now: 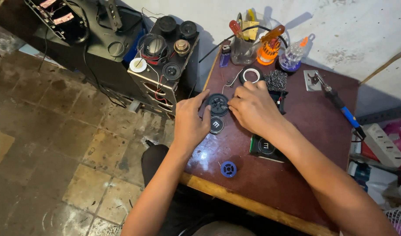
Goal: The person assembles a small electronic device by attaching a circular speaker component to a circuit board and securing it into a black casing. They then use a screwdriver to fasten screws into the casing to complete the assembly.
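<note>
A round black speaker driver (218,104) lies back-up on the dark red table (305,131). My left hand (189,122) rests on its left edge, fingers spread, and also covers part of a second black round driver (216,125) just below. My right hand (252,107) touches the first driver's right side with its fingertips pinched; what they pinch is hidden. A third small black driver (266,146) sits under my right forearm.
A soldering iron with a blue handle (340,105) lies on a stand at the right. Screwdrivers stand in a jar (243,43), next to a tape roll (251,75), steel wool (276,80) and a blue spool (229,169). An opened speaker cabinet (163,65) stands left of the table.
</note>
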